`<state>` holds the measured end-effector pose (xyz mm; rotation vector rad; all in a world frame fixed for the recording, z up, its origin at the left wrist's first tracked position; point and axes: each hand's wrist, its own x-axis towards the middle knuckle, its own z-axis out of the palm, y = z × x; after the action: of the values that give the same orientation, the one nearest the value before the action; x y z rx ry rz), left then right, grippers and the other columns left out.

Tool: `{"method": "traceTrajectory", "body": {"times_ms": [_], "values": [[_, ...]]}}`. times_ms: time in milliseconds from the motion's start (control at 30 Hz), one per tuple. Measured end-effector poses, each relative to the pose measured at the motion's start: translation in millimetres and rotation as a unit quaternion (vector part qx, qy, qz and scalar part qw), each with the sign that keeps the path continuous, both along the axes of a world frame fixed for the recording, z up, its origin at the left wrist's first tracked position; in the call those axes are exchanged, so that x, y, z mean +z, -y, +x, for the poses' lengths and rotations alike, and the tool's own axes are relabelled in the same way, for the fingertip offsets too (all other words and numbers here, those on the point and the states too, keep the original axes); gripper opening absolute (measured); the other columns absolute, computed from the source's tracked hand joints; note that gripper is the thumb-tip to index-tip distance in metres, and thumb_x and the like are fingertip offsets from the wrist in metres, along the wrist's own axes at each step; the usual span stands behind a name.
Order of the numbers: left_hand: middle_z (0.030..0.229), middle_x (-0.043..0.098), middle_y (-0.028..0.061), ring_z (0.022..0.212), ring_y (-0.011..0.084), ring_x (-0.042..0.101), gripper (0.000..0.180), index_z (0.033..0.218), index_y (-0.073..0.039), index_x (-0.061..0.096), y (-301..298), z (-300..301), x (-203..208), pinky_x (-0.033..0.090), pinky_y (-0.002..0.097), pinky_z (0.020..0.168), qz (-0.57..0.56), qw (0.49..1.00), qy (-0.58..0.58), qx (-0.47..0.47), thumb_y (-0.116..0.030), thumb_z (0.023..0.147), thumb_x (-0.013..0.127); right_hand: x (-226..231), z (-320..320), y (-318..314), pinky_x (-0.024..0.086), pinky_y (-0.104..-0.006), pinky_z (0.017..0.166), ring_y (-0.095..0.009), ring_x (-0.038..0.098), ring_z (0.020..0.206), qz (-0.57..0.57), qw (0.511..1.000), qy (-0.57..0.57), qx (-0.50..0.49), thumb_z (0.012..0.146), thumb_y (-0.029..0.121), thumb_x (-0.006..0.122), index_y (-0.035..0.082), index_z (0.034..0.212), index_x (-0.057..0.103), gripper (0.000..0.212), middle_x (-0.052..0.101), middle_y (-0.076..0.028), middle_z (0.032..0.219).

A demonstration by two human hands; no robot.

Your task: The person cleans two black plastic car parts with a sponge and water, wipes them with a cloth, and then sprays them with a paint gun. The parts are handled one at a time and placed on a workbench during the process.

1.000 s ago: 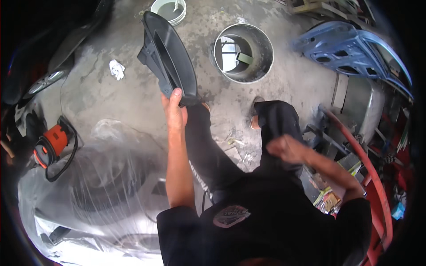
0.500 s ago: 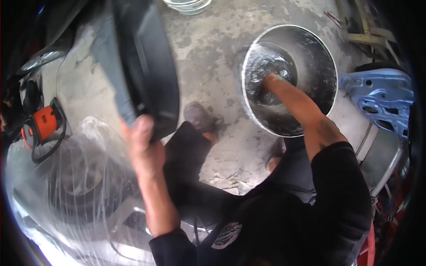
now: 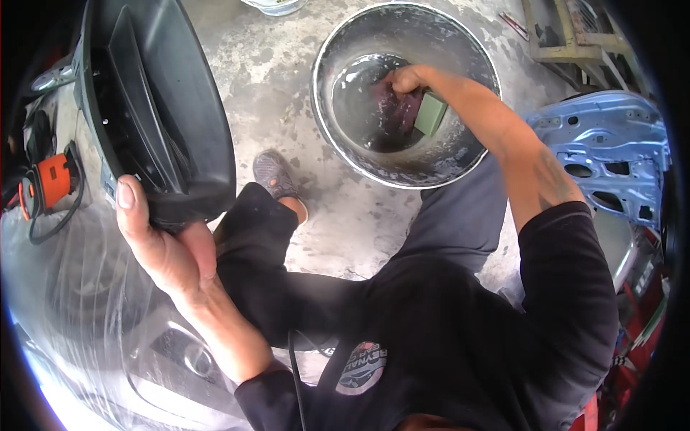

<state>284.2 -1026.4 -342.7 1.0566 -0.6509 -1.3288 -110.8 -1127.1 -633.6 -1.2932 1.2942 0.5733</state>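
On the left, my left hand (image 3: 169,248) grips the lower end of a large, curved black plastic car panel (image 3: 194,93), thumb on its edge and the other fingers beneath. The panel is tilted up, its ribbed hollow side showing. My right hand (image 3: 407,77) is down inside a wide round bucket (image 3: 322,118) with dark water at the bottom. Its fingers are closed on a wet, dark maroon cloth or pad (image 3: 402,111), partly in the water. Against the bucket's inner wall, just beside the cloth, is a green block (image 3: 430,115).
An orange power tool (image 3: 54,183) sits at the left, near plastic sheeting (image 3: 79,302) draped over a car part. To the right stand a blue metal door panel (image 3: 604,144) and a yellowish metal frame (image 3: 571,32). At the top is part of a white container (image 3: 275,6).
My right hand has come up out of the water with the maroon cloth, and the green block now shows. The black panel has shifted left, its hollow side turned into view.
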Motion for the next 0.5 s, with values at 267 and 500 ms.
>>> {"method": "traceTrajectory", "body": {"times_ms": [267,500], "values": [[0.113,0.071,0.0026,0.108,0.0193,0.067,0.022,0.107,-0.008,0.069,-10,-14,-4,0.052,0.041,0.099,0.049,0.996,0.003,0.07,-0.027,0.097,0.071,-49,-3,5,0.053,-0.0397,0.095,-0.024,0.062,0.115,0.054,0.984,0.092,-0.144,0.088,0.005,0.06,0.009,0.156,0.043,0.07,0.062,-0.013,0.136],[0.124,0.071,0.0053,0.121,0.0242,0.064,0.036,0.127,-0.008,0.067,-21,-4,6,0.049,0.0491,0.106,0.022,0.999,-0.036,0.017,-0.033,0.102,0.063,-53,0,5,0.059,-0.0413,0.085,-0.024,0.069,0.099,0.123,0.941,0.143,-0.28,0.092,0.005,0.058,-0.001,0.122,0.067,0.032,0.07,-0.012,0.115]]}}
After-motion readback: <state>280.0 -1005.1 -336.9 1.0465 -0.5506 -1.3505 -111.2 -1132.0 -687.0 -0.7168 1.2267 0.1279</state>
